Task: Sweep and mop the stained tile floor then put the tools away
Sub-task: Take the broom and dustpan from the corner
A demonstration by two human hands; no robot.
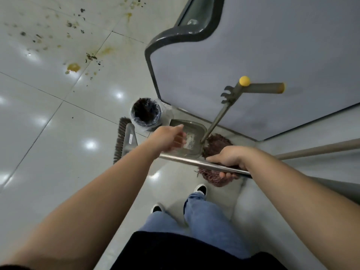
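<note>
Head view: right hand (pixel 229 159) fingers wrapped round smooth steel broom handle (pixel 194 162), above stringy brown mop head (pixel 216 145). Left hand (pixel 167 139) fingers loose, apart, over grey plastic dustpan (pixel 192 133); broom bristles (pixel 119 139) partly hidden.

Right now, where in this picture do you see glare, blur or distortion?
Head view: ceiling lights make round glare spots on the tile floor; the left hand is motion-blurred above the dustpan; the wide lens bends the grey partition.

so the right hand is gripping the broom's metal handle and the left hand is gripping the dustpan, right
Not quite. In the head view the right hand does grip the broom's metal handle, but the left hand hovers open above the dustpan, gripping nothing.
</note>
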